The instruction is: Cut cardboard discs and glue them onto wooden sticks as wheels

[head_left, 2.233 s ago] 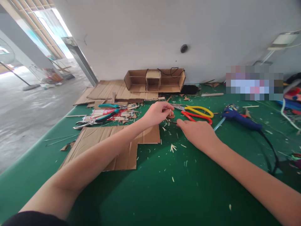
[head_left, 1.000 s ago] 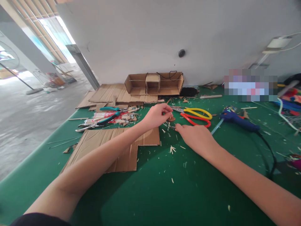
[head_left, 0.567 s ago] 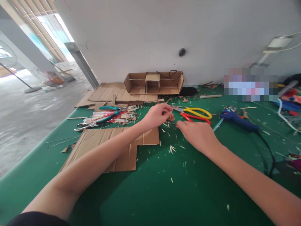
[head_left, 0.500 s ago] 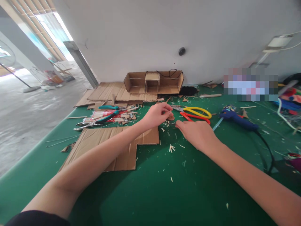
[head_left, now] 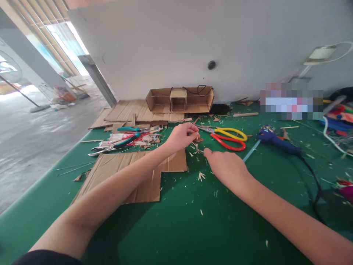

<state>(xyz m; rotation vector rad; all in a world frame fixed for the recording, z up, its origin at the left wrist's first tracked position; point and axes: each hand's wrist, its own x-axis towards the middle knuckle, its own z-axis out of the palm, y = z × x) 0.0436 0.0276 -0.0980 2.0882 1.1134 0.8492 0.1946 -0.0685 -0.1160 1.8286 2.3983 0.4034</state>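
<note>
My left hand (head_left: 182,137) is closed in a pinch over the green table; whatever lies between its fingertips is too small to make out. Just under those fingertips is a small brown scrap (head_left: 199,140). A thin metal tool (head_left: 200,151) sticks out of my right hand (head_left: 227,162), which is closed around it with its tip pointing left; most of it is hidden, so its kind does not show. Behind my right hand lie scissors (head_left: 228,140) with one yellow and one red handle, blades towards my left hand. Pale wood slivers (head_left: 201,176) are scattered in front.
Cardboard sheets (head_left: 143,184) lie under my left forearm. Beyond it are teal-handled pliers (head_left: 129,137) on red-and-white packs of sticks. A cardboard box with compartments (head_left: 198,105) stands against the wall. On the right lie a blue glue gun (head_left: 280,142) and its black cord.
My right hand has drawn slightly back and left, so the tool's metal end and the scissors' red handle show more. My left hand stays pinched near the brown scrap.
</note>
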